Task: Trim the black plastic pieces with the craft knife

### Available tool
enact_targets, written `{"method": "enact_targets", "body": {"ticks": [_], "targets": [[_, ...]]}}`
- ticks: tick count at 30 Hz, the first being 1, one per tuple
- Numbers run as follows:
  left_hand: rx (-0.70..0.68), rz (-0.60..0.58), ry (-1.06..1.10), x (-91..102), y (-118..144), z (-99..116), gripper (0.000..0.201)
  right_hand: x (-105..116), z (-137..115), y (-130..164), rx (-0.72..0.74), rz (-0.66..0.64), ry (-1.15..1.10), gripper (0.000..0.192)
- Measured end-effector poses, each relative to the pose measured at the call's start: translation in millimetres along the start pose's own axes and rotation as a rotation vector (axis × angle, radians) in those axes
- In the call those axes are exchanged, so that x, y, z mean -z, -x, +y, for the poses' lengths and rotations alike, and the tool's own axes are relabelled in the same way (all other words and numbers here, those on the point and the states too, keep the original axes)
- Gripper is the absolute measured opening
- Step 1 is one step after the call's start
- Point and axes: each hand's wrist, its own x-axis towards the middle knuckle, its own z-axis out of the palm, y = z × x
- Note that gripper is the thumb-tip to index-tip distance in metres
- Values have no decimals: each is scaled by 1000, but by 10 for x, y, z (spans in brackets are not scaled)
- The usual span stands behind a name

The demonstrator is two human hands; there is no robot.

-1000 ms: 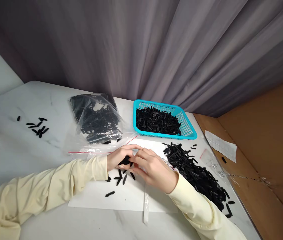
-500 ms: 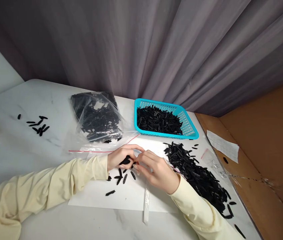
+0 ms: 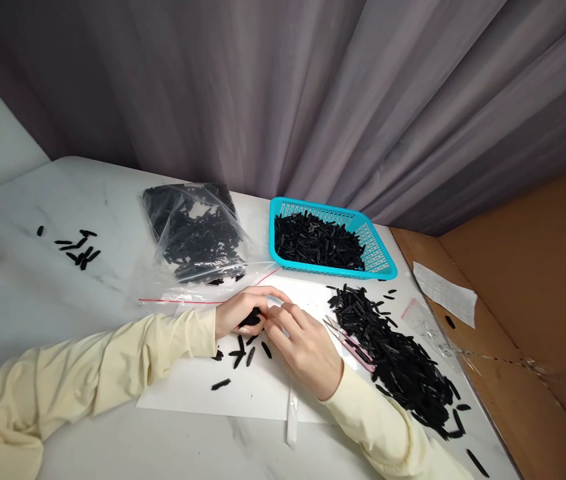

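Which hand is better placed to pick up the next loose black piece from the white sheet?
Probably the right hand. Its fingers look free and lie beside the loose black pieces on the white sheet. The left hand is closed on a bunch of black pieces.

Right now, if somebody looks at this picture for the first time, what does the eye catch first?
Probably the two hands meeting over the white sheet at the centre: the left hand pinches small black pieces, and the right hand touches them. Next, the turquoise basket full of black pieces behind them, and the large loose black pile at the right.
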Motion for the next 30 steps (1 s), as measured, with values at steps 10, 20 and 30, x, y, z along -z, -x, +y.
{"method": "enact_targets", "body": {"ticks": [10,20,30], "targets": [[-94,39,-62,-40,27,32,40,-23,56,102,-5,189,-197,21],[-179,50,-399,-190,88,-4,16,-95,24,318,-295,344,-337,20],[-251,32,-421,-195,98,-34,20,-101,23,288,-331,300,-505,17]]}}
